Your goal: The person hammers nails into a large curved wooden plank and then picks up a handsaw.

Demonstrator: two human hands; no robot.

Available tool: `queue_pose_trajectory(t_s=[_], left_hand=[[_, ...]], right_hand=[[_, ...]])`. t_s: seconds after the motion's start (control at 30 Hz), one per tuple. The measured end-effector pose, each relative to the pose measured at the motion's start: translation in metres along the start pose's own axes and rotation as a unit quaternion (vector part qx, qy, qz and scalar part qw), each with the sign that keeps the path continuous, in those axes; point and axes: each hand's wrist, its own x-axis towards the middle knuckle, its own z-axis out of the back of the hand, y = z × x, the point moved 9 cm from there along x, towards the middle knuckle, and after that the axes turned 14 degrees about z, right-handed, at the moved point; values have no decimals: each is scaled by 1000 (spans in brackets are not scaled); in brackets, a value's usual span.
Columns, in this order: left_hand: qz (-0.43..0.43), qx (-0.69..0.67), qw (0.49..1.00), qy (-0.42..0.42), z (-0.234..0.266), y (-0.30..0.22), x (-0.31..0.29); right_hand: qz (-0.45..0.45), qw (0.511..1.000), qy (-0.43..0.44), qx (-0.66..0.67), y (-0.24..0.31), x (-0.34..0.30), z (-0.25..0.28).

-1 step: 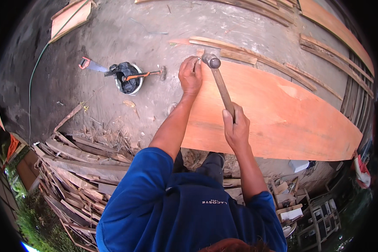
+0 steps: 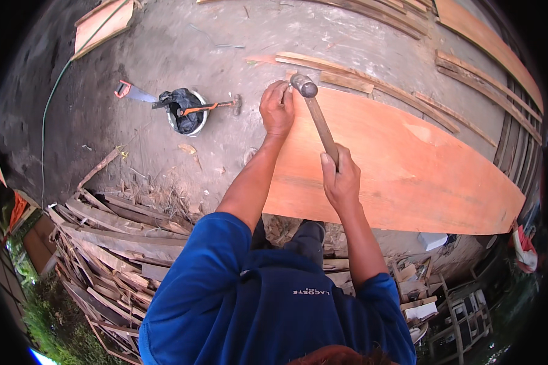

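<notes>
Here, the right hand (image 2: pixel 342 179) has its grip closed firmly around the wooden handle of a hammer (image 2: pixel 321 128), thumb laid along the shaft, with the tool slanting up and away to the left. Its metal head is near the fingertips of the left hand (image 2: pixel 277 108), by the far left corner of a large orange-brown plywood sheet (image 2: pixel 377 161). The left grip has its fingers curled in toward the thumb at that corner; whether they pinch something small cannot be told. A small wood piece (image 2: pixel 291 74) shows just beyond them. The sheet lies in front of the person, stretching off to the right and looking curved through the lens. Past its far edge lie a long wooden strip (image 2: pixel 402 97) and a shorter strip (image 2: pixel 346 82). To the left, on the ground (image 2: pixel 225 70), stands a white bucket (image 2: pixel 201 125) with black plastic in it; an orange-and-black-handled hammer (image 2: pixel 210 108) rests across its rim, and a handsaw (image 2: pixel 137 93) lies beside it. Scrap wood (image 2: pixel 128 234) is heaped at the lower left.
</notes>
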Motion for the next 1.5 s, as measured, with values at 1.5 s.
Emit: queue_pose_trajectory(t_s=[1.5], left_hand=[[486, -453, 722, 191, 68, -1, -216]], right_hand=[[-215, 950, 22, 224, -23, -162, -2]])
